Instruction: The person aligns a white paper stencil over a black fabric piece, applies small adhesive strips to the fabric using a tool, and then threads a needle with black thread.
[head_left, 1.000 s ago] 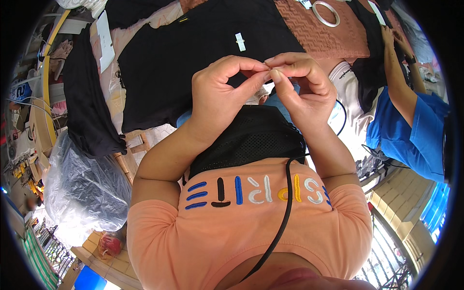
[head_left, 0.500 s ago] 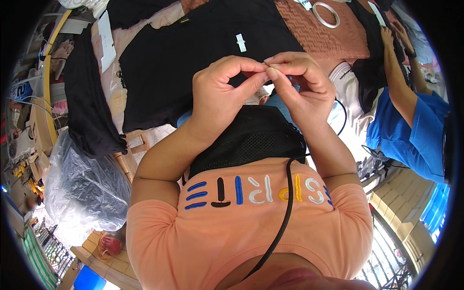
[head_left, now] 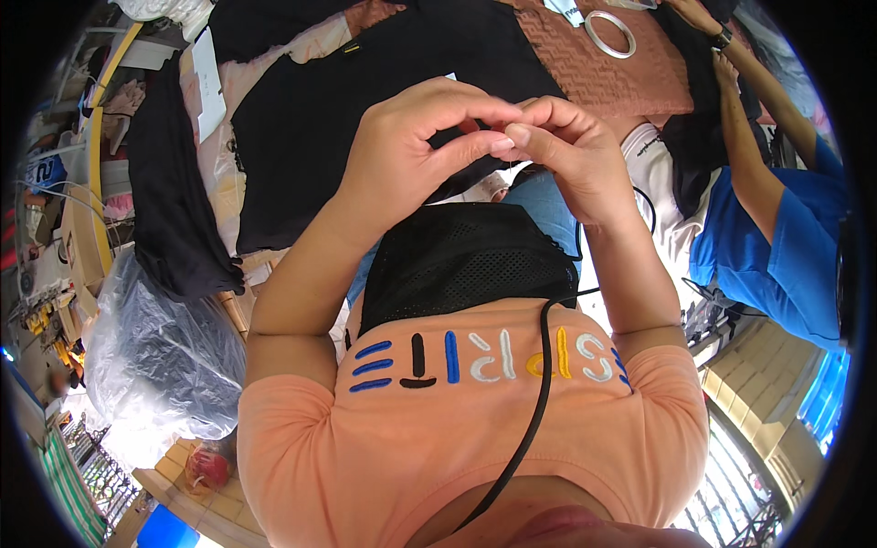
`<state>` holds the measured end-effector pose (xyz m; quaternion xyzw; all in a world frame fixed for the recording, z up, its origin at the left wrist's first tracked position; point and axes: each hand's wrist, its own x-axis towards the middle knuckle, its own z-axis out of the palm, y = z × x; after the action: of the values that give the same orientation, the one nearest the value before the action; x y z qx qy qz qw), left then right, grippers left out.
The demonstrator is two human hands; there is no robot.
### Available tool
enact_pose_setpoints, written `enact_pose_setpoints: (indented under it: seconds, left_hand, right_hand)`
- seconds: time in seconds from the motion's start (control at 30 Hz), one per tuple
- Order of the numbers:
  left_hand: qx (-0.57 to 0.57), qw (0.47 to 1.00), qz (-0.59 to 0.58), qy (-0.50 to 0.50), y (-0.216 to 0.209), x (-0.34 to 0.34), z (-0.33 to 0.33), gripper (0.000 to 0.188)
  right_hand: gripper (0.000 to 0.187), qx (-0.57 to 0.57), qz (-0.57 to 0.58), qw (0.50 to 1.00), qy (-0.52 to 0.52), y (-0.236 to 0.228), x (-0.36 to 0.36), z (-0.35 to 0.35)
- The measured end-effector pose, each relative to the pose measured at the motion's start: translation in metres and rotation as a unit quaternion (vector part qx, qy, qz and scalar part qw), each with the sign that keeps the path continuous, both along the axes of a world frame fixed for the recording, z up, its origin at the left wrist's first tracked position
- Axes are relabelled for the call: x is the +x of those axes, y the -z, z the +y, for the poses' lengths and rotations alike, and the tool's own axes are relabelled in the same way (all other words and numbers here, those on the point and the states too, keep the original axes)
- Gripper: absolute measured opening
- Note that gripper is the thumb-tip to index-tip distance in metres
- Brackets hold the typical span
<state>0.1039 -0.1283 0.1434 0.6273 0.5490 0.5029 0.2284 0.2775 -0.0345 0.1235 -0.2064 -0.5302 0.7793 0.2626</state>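
My left hand (head_left: 406,142) and my right hand (head_left: 577,151) meet in front of me, thumb and forefinger of each closed in a pinch. Whatever sits between the fingertips is too small to make out. Beneath and beyond them a black garment (head_left: 306,128) lies spread on the table, with a small label (head_left: 353,46) near its far edge. My left hand covers most of a white tag on the black cloth. A black mesh bag (head_left: 466,260) rests against my front, below both hands.
Brown patterned cloth (head_left: 603,68) carries a white tape roll (head_left: 610,35) at the far right. A co-worker in a blue shirt (head_left: 758,247) reaches over the table there. To the left are dark folded cloth (head_left: 174,183), a white card (head_left: 208,87) and a clear plastic bag (head_left: 164,347).
Both hands have shifted slightly, and the left now hides most of the white tag. Their fingertips sit a little differently against each other. One co-worker's arm has reached farther across the table.
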Motion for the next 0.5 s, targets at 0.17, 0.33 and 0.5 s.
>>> enact_pose_setpoints:
  seconds: [0.17,0.33,0.5]
  left_hand:
    - [-0.001,1.000,0.001,0.028,-0.002,-0.005,0.003,0.018]
    - [0.018,0.999,0.046,0.008,-0.005,-0.003,0.002,0.015]
    - [0.063,0.992,0.110,-0.019,-0.003,-0.002,0.004,0.010]
  right_hand:
    - [0.014,-0.016,-0.030,0.999,-0.035,-0.010,0.004,0.005]
    - [0.016,0.017,-0.041,0.998,-0.047,-0.010,0.006,0.010]
    - [0.017,0.021,-0.053,0.998,-0.034,-0.012,0.004,0.010]
